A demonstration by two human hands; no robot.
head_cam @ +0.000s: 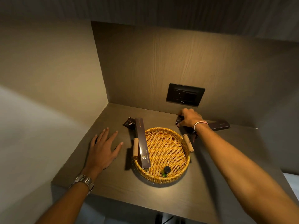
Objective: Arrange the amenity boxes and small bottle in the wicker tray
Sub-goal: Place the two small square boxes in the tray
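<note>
A round wicker tray (176, 176) with two wooden handles sits mid-shelf. A long dark dental-kit box (142, 141) leans over its left rim, one end inside the tray. A small green bottle (165, 171) with a black cap lies in the tray's near part. My right hand (189, 118) is behind the tray, fingers closed around a small dark box (179, 120) on the shelf. Another long dark box (220, 124) lies to the right of that wrist. A small square dark box (129, 123) rests behind the tray's left side. My left hand (103, 147) lies flat, fingers spread, left of the tray.
The dark wooden shelf (113, 183) sits in a corner, with a wall on the left and a wood-grain back panel carrying a black socket plate (185, 94). The shelf's front edge runs just beneath my forearms.
</note>
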